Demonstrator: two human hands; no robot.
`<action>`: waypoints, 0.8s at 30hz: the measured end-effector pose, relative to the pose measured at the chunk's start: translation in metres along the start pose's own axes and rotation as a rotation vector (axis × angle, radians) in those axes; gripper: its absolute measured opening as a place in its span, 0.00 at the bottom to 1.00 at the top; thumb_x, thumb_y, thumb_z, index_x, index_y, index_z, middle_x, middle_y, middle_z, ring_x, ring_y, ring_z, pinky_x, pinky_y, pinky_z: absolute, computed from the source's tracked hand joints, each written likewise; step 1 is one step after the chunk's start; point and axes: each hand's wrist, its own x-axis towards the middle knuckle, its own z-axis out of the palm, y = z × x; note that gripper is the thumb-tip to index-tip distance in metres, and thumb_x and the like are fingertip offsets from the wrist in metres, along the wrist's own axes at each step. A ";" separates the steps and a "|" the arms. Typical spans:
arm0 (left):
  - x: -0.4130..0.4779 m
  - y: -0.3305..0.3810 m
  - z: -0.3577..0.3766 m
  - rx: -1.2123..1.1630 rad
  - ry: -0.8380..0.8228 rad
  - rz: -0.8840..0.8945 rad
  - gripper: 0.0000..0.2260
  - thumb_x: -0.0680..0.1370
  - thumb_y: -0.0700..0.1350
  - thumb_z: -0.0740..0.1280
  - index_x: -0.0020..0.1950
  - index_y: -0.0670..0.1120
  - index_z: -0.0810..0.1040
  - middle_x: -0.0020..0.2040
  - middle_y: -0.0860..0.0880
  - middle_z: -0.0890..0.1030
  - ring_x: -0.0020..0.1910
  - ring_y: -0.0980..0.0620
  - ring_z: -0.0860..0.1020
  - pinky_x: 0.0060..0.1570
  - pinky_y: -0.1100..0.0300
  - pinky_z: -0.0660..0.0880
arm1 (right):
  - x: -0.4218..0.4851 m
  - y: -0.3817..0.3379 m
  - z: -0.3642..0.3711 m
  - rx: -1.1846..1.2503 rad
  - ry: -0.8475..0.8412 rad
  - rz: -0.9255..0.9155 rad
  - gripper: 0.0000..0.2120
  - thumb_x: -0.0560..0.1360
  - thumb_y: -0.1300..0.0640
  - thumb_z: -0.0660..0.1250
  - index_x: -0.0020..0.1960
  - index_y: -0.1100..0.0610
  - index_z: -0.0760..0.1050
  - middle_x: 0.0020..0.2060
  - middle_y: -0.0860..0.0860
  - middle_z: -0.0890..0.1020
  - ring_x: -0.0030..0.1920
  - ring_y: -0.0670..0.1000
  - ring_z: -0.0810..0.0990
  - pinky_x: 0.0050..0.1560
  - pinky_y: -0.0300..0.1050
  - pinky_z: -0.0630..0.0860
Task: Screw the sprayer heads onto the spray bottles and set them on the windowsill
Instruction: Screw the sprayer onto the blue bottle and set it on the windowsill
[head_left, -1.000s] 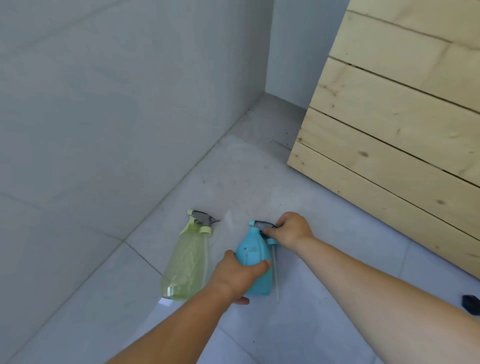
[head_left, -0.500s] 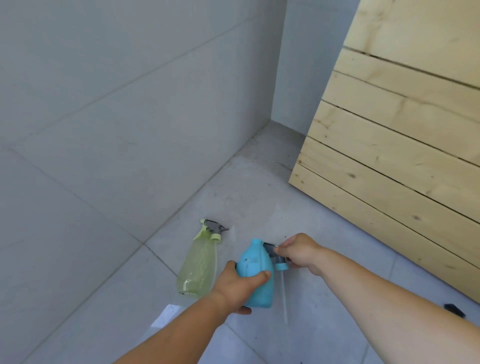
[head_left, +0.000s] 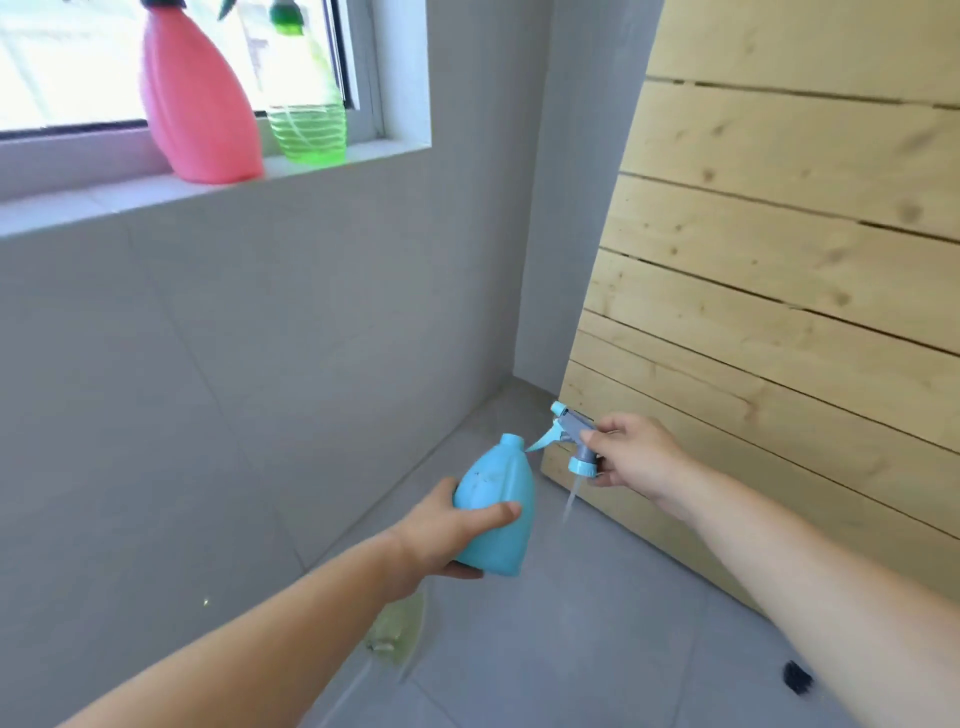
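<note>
We note a tiled room: grey floor (head_left: 597, 649), grey wall, and a slatted wooden panel (head_left: 779, 286) leaning at the right. The view has swung upward since a second ago, bringing the windowsill (head_left: 130, 202) into sight at upper left. It already carries a pink spray bottle (head_left: 200, 109) and a green spray bottle (head_left: 309, 119), standing side by side with heads fitted.

The blue bottle (head_left: 498, 504) has been lifted off the floor. The left hand (head_left: 441, 535) is wrapped around its body, holding it tilted in the air with the neck bare. The sprayer head (head_left: 574, 441) has come away from the neck; the right hand (head_left: 634, 457) pinches it just beside the bottle, its dip tube (head_left: 570, 501) hanging free outside the opening.

The yellow-green bottle (head_left: 397, 631) lies on the floor beneath the left forearm, largely hidden.

We judge that the tube must next be fed into the neck and the collar threaded on. Two bottles remain to be placed on the sill.
</note>
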 end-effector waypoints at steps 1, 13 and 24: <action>-0.015 0.011 -0.003 -0.001 -0.022 0.032 0.31 0.67 0.59 0.78 0.66 0.53 0.74 0.61 0.49 0.84 0.56 0.50 0.86 0.52 0.49 0.86 | -0.014 -0.015 -0.009 0.051 0.005 -0.041 0.04 0.78 0.58 0.68 0.48 0.59 0.78 0.47 0.60 0.85 0.40 0.54 0.86 0.40 0.47 0.84; -0.120 0.043 -0.031 0.136 -0.093 0.155 0.31 0.64 0.52 0.80 0.66 0.56 0.76 0.60 0.46 0.85 0.57 0.44 0.86 0.58 0.42 0.82 | -0.129 -0.101 -0.053 0.615 0.211 -0.477 0.04 0.79 0.62 0.64 0.53 0.59 0.76 0.48 0.56 0.87 0.53 0.55 0.86 0.50 0.52 0.82; -0.108 0.040 -0.018 0.153 -0.117 0.146 0.34 0.62 0.51 0.82 0.66 0.58 0.75 0.59 0.47 0.84 0.54 0.47 0.86 0.47 0.50 0.85 | -0.125 -0.088 -0.042 0.582 0.155 -0.429 0.05 0.80 0.63 0.63 0.53 0.60 0.78 0.47 0.56 0.88 0.50 0.56 0.86 0.46 0.50 0.82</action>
